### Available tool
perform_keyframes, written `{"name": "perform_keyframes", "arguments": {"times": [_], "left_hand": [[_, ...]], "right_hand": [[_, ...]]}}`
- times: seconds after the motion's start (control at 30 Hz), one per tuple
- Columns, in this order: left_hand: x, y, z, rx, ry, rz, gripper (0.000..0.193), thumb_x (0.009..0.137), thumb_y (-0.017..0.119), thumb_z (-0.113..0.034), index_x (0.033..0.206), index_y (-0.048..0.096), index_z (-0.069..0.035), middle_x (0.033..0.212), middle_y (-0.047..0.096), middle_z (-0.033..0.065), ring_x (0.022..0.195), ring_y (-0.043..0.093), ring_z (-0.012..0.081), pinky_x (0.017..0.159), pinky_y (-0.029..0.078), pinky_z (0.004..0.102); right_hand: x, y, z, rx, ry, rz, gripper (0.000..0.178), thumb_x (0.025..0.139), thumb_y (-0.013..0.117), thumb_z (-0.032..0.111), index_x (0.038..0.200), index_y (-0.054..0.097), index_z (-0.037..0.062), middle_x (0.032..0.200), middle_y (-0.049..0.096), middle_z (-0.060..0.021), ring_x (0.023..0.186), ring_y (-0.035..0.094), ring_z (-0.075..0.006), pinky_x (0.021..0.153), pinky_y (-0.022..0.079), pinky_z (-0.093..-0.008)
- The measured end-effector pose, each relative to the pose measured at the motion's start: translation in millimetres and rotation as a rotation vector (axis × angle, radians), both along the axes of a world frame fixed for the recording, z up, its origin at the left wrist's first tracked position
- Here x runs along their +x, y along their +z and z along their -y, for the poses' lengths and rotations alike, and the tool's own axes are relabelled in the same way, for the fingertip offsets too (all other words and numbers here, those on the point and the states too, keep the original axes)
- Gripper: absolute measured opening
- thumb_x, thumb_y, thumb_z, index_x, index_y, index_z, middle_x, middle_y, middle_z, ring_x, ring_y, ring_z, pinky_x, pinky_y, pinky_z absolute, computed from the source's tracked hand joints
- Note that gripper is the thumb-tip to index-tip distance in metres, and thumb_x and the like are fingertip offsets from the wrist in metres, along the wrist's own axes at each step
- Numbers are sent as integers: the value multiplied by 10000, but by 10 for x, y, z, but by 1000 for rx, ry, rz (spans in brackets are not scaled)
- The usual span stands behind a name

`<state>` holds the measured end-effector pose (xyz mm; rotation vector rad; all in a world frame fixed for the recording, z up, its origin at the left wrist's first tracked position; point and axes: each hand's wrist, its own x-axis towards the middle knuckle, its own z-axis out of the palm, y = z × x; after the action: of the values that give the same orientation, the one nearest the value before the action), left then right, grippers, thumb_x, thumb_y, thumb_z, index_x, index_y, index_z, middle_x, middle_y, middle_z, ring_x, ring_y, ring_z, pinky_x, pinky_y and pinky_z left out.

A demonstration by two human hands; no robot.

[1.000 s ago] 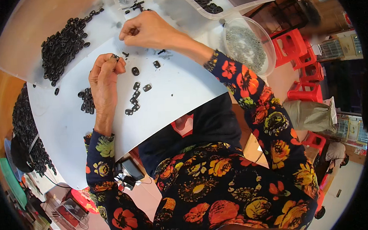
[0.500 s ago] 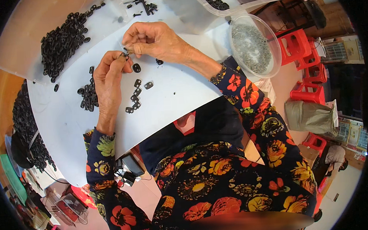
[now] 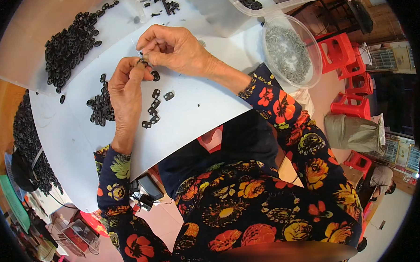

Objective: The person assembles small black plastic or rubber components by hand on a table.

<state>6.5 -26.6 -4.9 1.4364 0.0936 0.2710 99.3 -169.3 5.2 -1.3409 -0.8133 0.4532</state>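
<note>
Over the white table, my left hand [image 3: 126,85] pinches a small black plastic piece [image 3: 143,62] between thumb and fingertips. Right up against it, my right hand [image 3: 178,49] has thumb and fingers closed; whatever they hold is too small to make out. A black oval piece with a hole [image 3: 156,75] lies just below the fingertips. Nearer to me is a short chain-like row of black two-holed pieces [image 3: 153,107], with a single one [image 3: 169,96] to its right. A small heap of similar black pieces [image 3: 100,106] sits left of my left hand, partly covered by it.
Far left, a translucent tray holds a big pile of black oval pieces [image 3: 70,50]. A round clear tub [image 3: 286,50] of small metal parts stands at the right, beside a clear plastic bin [image 3: 279,8]. Dark thin parts [image 3: 167,4] lie at the back. Red stools [image 3: 335,53] stand beyond.
My right hand has shifted slightly left, and a small black piece that showed below it is now out of sight. My left hand keeps its pinch at nearly the same place.
</note>
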Motion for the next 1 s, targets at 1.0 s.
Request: {"name": "perform_keyframes", "arguments": {"times": [1.0], "left_hand": [[-30,81,23,59,-22,-5,128,923,509,-121,931,591,-23,752,593,16,770,539,100,778,426,251]], "right_hand": [[-4,22,-3,-66,-21,36,124,901,587,88,833,595,-16,703,575,-4,588,500,-60,538,423,-205]]}}
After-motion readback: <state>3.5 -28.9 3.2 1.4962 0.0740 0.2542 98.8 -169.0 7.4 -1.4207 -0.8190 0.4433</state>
